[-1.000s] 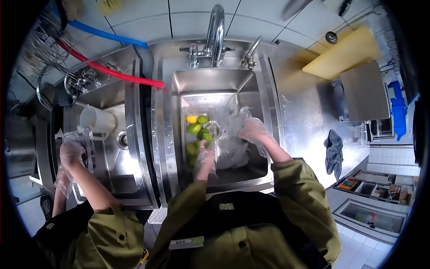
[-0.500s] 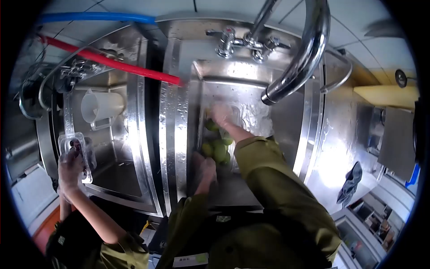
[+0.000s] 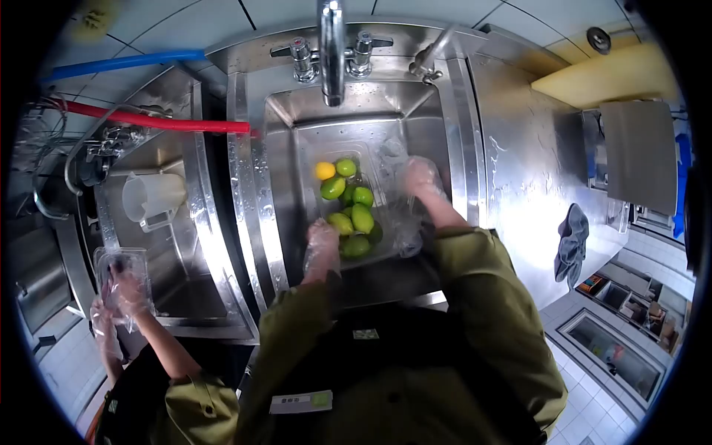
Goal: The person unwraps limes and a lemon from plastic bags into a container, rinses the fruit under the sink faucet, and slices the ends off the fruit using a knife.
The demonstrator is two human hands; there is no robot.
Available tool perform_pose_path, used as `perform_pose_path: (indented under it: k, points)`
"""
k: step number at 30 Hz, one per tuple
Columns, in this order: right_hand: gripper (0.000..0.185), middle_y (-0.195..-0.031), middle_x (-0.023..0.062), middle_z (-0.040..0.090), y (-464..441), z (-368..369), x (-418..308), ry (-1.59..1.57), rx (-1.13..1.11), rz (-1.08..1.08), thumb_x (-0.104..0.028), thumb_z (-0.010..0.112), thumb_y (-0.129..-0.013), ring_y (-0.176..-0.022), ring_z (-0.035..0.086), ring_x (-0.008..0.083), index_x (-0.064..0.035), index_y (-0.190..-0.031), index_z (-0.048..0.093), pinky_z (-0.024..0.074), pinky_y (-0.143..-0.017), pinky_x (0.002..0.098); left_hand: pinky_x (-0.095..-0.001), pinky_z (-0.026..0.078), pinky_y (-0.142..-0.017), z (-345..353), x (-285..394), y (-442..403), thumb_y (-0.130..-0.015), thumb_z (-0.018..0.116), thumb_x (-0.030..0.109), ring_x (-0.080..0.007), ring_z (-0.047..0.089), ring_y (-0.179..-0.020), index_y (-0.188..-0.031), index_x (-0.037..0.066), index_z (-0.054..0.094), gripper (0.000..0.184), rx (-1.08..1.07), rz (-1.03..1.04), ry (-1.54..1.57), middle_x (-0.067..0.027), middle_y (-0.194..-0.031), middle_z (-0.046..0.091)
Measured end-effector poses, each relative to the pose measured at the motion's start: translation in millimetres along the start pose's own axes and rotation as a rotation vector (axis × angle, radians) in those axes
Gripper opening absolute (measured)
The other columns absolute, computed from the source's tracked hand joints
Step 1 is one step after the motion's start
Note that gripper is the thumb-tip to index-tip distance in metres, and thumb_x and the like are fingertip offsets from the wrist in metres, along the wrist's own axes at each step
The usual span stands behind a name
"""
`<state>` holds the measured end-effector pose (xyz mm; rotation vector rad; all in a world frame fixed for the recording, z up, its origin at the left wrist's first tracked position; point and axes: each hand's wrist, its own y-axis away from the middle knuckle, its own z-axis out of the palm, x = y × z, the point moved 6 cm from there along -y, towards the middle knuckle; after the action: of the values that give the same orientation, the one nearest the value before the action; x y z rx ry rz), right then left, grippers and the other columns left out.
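Note:
In the middle sink (image 3: 285,148) lies a clear tray (image 3: 374,167) with several green limes (image 3: 362,217) and one yellow lemon (image 3: 325,170). My left hand (image 3: 322,245), in a clear plastic glove, is at the tray's near left corner beside the limes; its fingers are too blurred to tell what they hold. At the sink's right side is my right hand (image 3: 421,178), also gloved, with its fingers closed at crumpled clear plastic (image 3: 393,152). What exactly those fingers grip cannot be made out.
A faucet (image 3: 331,59) hangs over the sink's back. At left, a co-worker's gloved hands (image 3: 130,289) hold a clear container beside a second sink with a plastic jug (image 3: 154,199). A grey cloth (image 3: 572,241) lies on the right counter, near a yellow board (image 3: 608,78).
My right hand has moved from over the tray's far left part to the plastic at right. The limes and lemon are uncovered now. The camera view has shifted.

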<state>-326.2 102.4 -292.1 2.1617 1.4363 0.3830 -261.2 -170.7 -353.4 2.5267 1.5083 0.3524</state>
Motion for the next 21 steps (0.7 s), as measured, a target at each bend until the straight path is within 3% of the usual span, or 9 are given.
perform_pose_path:
  k: [2, 4, 7, 10, 13, 16, 18, 20, 21]
  points:
    - [0.031, -0.091, 0.019, 0.06, 4.9, -40.0, -10.9, -0.06, 0.136, -0.063, -0.024, 0.049, -0.079, -0.088, 0.058, 0.035, -0.0028, -0.101, 0.054, 0.0476, -0.074, 0.0424, -0.0357, 0.044, -0.055, -34.8, -16.6, 13.1, -0.068, 0.051, 0.009, -0.0245, 0.057, -0.065, -0.073, 0.005, 0.056, 0.008, 0.126, 0.024, 0.295, -0.0137, -0.073, 0.056]
    - [0.027, -0.088, 0.0185, 0.059, 16.2, -102.8, -34.6, -0.198, 0.431, -0.175, -0.02, 0.051, -0.078, -0.081, 0.058, 0.0342, -0.0025, -0.098, 0.054, 0.0478, -0.071, 0.0421, -0.0361, 0.045, -0.059, -85.6, -30.3, 22.2, -0.065, 0.052, 0.011, -0.0253, 0.057, -0.065, -0.077, 0.002, 0.056, 0.016, -0.286, -0.683, 0.99, -0.0144, -0.068, 0.056]
    - [0.023, -0.082, 0.017, 0.058, 45.6, -194.4, -69.2, -0.352, 1.162, -0.472, -0.018, 0.048, -0.078, -0.075, 0.057, 0.0324, 0.0001, -0.092, 0.055, 0.0473, -0.07, 0.0408, -0.037, 0.04, -0.044, -165.9, -25.1, 32.5, -0.067, 0.047, 0.014, -0.0238, 0.051, -0.044, -0.067, 0.001, 0.051, 0.013, -0.087, -0.766, 0.983, -0.0117, -0.056, 0.052]
    - [0.034, -0.108, 0.0195, 0.053, 56.9, -247.5, -107.9, -0.206, 1.112, -0.504, -0.012, 0.054, -0.074, -0.091, 0.055, 0.0353, -0.0015, -0.106, 0.05, 0.0457, -0.079, 0.041, -0.0326, 0.04, -0.045, -198.8, -28.1, 33.6, -0.065, 0.05, 0.01, -0.0185, 0.049, -0.046, -0.065, 0.003, 0.05, 0.008, 0.047, -0.695, 1.052, -0.0068, -0.053, 0.049]
    - [0.024, -0.082, 0.0067, 0.06, 6.2, -246.1, -121.5, 0.02, 1.285, -0.315, -0.012, 0.046, -0.076, -0.086, 0.058, 0.0216, -0.0039, -0.094, 0.06, 0.0485, -0.069, 0.0296, -0.0313, 0.041, -0.051, -208.5, -45.4, 34.7, -0.062, 0.054, 0.01, -0.0194, 0.051, -0.055, -0.069, 0.004, 0.056, 0.01, 0.071, -0.588, 1.048, -0.0077, -0.056, 0.05]
    - [0.015, -0.072, 0.0067, 0.057, -20.0, -247.1, -131.5, 0.319, 0.842, -0.33, -0.01, 0.043, -0.076, -0.073, 0.058, 0.0226, -0.0067, -0.075, 0.057, 0.0467, -0.059, 0.0304, -0.0347, 0.042, -0.061, -170.2, -76.4, 19.6, -0.061, 0.054, 0.011, -0.0252, 0.055, -0.067, -0.073, 0.007, 0.059, 0.014, 0.12, -0.26, 0.929, -0.0124, -0.065, 0.054]
    - [0.016, -0.068, 0.0083, 0.054, -13.5, -249.0, -134.8, 0.033, 0.775, -0.505, -0.013, 0.044, -0.076, -0.067, 0.055, 0.0226, -0.0089, -0.069, 0.057, 0.0459, -0.059, 0.0312, -0.0364, 0.042, -0.065, -160.7, -83.0, 10.4, -0.061, 0.053, 0.011, -0.0279, 0.056, -0.073, -0.073, 0.008, 0.059, 0.014, 0.155, -0.15, 0.908, -0.0146, -0.07, 0.056]
    - [0.017, -0.071, 0.012, 0.058, -7.2, -214.0, -136.8, -0.042, 0.795, -0.853, -0.019, 0.048, -0.075, -0.071, 0.057, 0.0251, -0.0076, -0.068, 0.059, 0.0465, -0.063, 0.0339, -0.0324, 0.042, -0.065, -164.3, -75.3, 7.2, -0.061, 0.052, 0.008, -0.0222, 0.056, -0.074, -0.074, 0.007, 0.06, 0.016, -0.004, -0.545, 1.129, -0.0097, -0.07, 0.056]
    - [0.02, -0.073, 0.0142, 0.059, 15.3, -194.4, -134.8, -0.111, 0.824, -1.117, -0.022, 0.05, -0.074, -0.074, 0.058, 0.0267, -0.0062, -0.069, 0.06, 0.0466, -0.065, 0.0355, -0.0299, 0.04, -0.06, -177.8, -61.4, 7.2, -0.06, 0.052, 0.006, -0.0189, 0.052, -0.068, -0.072, 0.006, 0.057, 0.013, -0.023, -0.548, 1.22, -0.0065, -0.067, 0.053]
